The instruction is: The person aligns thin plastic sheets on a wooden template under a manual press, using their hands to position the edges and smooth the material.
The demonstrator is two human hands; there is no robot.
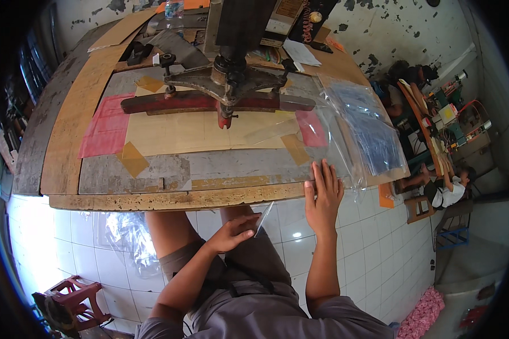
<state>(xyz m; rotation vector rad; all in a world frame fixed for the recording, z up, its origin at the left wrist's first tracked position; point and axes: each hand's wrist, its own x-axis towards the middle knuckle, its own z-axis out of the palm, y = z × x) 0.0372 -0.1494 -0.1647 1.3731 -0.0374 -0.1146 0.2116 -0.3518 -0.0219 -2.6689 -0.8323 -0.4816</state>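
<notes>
My left hand [232, 233] is below the table's front edge, over my lap. Its fingers and thumb are closed on a small piece of clear plastic film [264, 219]. My right hand [324, 198] lies flat on the table's front edge with its fingers stretched out, holding nothing. Ahead of my hands stands a heat press with a long red bar [181, 103] on an iron bracket [232, 85]. The bar hangs over a cream sheet [181, 135], which has pink patches and brown tape at its ends. A narrow clear strip [271, 133] lies on the sheet's right part.
Clear plastic bags [373, 135] are stacked on the table's right side. A water bottle [174, 14] and cardboard [119, 31] are at the back. Crumpled plastic [133, 240] and a red stool [82, 299] are at left. Another person [449, 189] sits at far right near machines.
</notes>
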